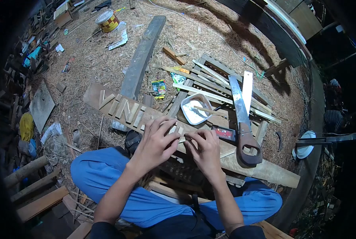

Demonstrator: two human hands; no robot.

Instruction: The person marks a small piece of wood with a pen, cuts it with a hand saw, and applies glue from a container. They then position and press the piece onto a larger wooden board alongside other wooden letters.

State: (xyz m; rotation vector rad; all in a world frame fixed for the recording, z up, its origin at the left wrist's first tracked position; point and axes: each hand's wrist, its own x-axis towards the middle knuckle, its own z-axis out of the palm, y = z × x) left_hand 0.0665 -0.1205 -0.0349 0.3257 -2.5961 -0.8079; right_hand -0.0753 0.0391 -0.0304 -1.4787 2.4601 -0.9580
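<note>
My left hand (157, 141) is over the middle of a long board (265, 169) lying across my lap, its fingers bent around small pale wood pieces (179, 130). Close beside it on the right, my right hand (205, 149) pinches with thumb and fingertips at the same spot; what lies between them is too small to make out. Several short wood strips (132, 112) rest in a row on the board to the left. Behind my right hand stands a white tub (194, 109) of white paste, with a stick (210, 111) in it.
A handsaw (247, 139) lies across the board at the right, beside a red and black box (225, 133). Beyond are wooden slats (210, 93), a thick beam (144, 57), bright packets (159, 88) and a paint bucket (107, 21). Scrap wood lies at the lower left.
</note>
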